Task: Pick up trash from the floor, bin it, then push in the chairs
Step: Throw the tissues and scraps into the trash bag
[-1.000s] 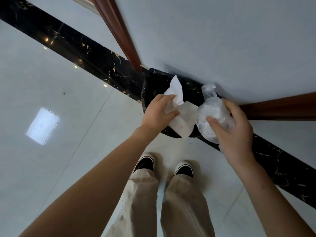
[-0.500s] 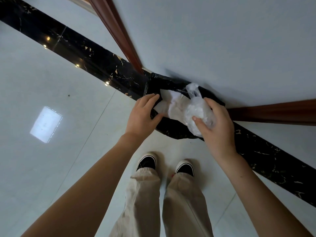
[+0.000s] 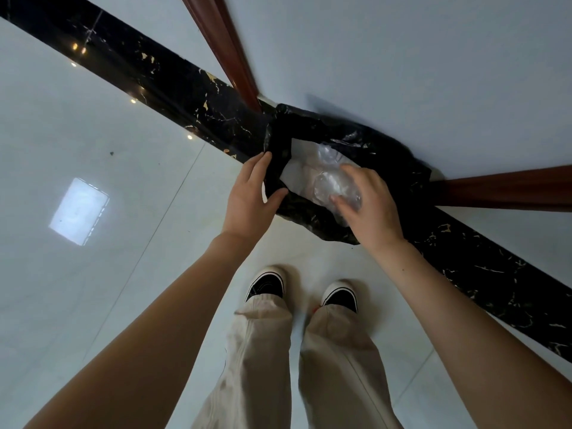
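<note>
Both hands had dropped toward the mouth of the black bin liner (image 3: pixel 387 156) since half a second before. The left hand (image 3: pixel 250 196) had let go of the white paper (image 3: pixel 295 164) and moved to the liner's rim. The right hand (image 3: pixel 371 205) had carried the clear plastic bag (image 3: pixel 335 184) down from above the opening into it.

The left hand gripped a fold of the liner's near-left edge, with its fingers on the outer side and its thumb across the front, apparently pulling the mouth open. The right hand's fingers and thumb were still curved round the clear plastic bag, so it did not look released yet, though blur made the contact hard to read.

The white paper lay inside the liner between the two hands, touching the clear plastic bag and partly under it. Nothing else could be made out inside. The rest of the interior was dark, or hidden beneath the right hand.

By my reading, the binning was almost done. The paper was already in, and the bag needed only to be let go. Pushing in the chairs would then remain; no chair was in sight. The person's shoes (image 3: pixel 266 284) stood on the pale floor (image 3: pixel 123 274) below both wrists.
</note>
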